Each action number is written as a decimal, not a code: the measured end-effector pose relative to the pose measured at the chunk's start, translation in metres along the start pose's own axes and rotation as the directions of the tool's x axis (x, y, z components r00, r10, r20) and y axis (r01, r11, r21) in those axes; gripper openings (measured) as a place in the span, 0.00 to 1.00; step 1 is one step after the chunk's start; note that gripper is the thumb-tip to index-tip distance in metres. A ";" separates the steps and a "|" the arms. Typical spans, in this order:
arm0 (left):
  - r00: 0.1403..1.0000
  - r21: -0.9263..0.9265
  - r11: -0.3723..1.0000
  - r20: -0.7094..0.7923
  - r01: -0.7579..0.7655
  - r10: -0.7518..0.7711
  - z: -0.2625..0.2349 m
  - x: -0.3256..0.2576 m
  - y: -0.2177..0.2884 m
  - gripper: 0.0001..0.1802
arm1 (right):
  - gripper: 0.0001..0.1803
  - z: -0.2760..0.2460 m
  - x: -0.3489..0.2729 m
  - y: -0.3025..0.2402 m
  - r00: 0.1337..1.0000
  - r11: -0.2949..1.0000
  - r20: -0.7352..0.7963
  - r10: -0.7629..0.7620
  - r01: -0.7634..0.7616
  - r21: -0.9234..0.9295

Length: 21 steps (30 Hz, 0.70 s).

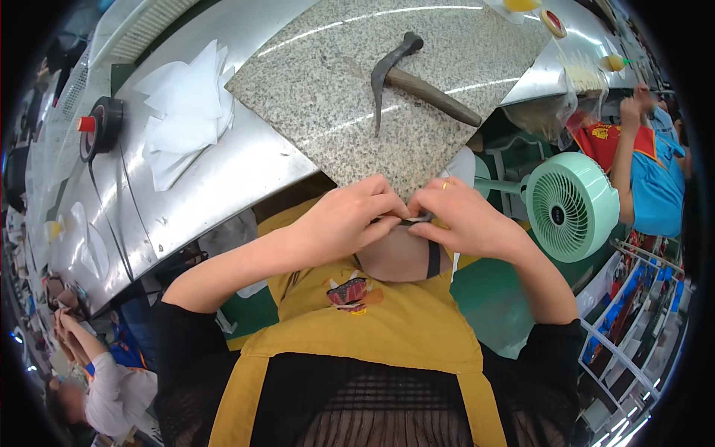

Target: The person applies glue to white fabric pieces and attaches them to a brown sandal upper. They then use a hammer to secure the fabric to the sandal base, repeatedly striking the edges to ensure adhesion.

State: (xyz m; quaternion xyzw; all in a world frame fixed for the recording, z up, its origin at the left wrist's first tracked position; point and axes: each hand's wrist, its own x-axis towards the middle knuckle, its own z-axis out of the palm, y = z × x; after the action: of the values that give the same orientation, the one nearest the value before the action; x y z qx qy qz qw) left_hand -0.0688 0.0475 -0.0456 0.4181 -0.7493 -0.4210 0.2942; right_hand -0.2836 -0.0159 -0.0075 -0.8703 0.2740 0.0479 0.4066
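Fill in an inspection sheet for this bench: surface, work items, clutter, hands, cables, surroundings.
Surface: speckled stone slab on a shiny metal table.
Work items: small thin piece at the slab's near corner, mostly hidden by fingers.
Clutter: wooden-handled hammer lying on the slab; loose white sheets and a round black device with a red knob to the left.
Hands: left hand and right hand both pinch the small piece, fingertips close together.
Cables: black cable trailing over the metal toward the near edge.
Surroundings: green fan at right; co-workers at far right and lower left.
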 end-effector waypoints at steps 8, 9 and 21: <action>0.984 0.259 0.954 -0.132 0.152 -0.121 0.006 0.022 -0.001 0.07 | 0.10 -0.014 0.011 0.020 0.979 0.952 -0.199 -0.050 -0.014 -0.306; 0.983 0.376 0.917 -0.167 0.132 -0.073 0.010 0.020 0.000 0.07 | 0.10 -0.009 0.011 0.023 0.969 0.935 -0.230 -0.095 0.008 -0.354; 0.979 0.316 0.948 -0.198 0.023 0.042 0.013 0.026 -0.009 0.07 | 0.06 0.007 0.000 0.029 0.906 0.945 -0.408 -0.114 -0.028 -0.326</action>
State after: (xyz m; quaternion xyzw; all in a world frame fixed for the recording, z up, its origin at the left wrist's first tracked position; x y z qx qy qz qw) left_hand -0.0882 0.0271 -0.0579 0.4968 -0.7753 -0.2491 0.3001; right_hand -0.2974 -0.0257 -0.0323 -0.9207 0.3240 -0.1057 0.1900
